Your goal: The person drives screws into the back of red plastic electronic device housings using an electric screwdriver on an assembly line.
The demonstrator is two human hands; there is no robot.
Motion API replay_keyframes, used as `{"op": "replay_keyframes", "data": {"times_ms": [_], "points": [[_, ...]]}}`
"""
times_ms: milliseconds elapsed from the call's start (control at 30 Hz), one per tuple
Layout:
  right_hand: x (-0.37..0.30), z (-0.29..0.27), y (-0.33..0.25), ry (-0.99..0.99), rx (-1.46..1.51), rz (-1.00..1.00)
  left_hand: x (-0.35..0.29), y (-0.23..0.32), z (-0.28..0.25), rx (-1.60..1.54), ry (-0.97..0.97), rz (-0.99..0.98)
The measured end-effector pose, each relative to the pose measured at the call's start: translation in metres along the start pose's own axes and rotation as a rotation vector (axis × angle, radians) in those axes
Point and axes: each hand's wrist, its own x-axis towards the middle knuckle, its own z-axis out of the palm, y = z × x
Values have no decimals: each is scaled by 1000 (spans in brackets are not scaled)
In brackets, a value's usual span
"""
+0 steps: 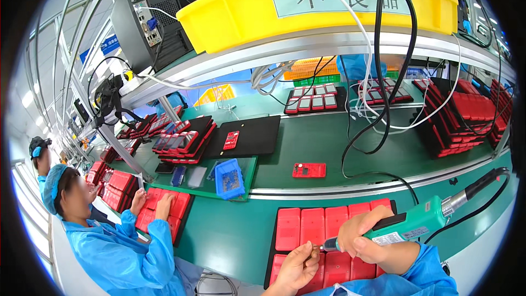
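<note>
My right hand (359,237) is wrapped around a green electric screwdriver (419,220), which lies nearly level with its tip toward the left. A black cable runs from its back end. My left hand (298,267) is closed in a pinch right at the screwdriver's tip; whatever small piece is between the fingers is too small to make out. Both hands are over a black tray (272,245) filled with rows of red plastic cases (287,229). My hands and sleeves cover part of the nearer row.
A co-worker (118,241) in blue handles red cases at left. Beyond my tray are a lone red case (309,170), a blue bin (229,178) of small parts and stacked red cases (457,115). Cables (379,49) dangle from a shelf bearing a yellow bin (235,13).
</note>
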Motion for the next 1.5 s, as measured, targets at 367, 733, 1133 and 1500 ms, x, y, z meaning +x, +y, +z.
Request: {"op": "replay_keyframes", "data": {"times_ms": [367, 733, 1133, 1500], "points": [[3, -7, 8, -84, -1, 25, 3, 3, 5, 50, 9, -36], [1, -9, 3, -104, 27, 101, -1, -4, 12, 277, 47, -53], [6, -31, 46, -107, -227, 105, -18, 24, -26, -88, 211, 290], [9, -19, 56, -160, -441, 238, -24, 16, -38, -115, 54, 274]]}}
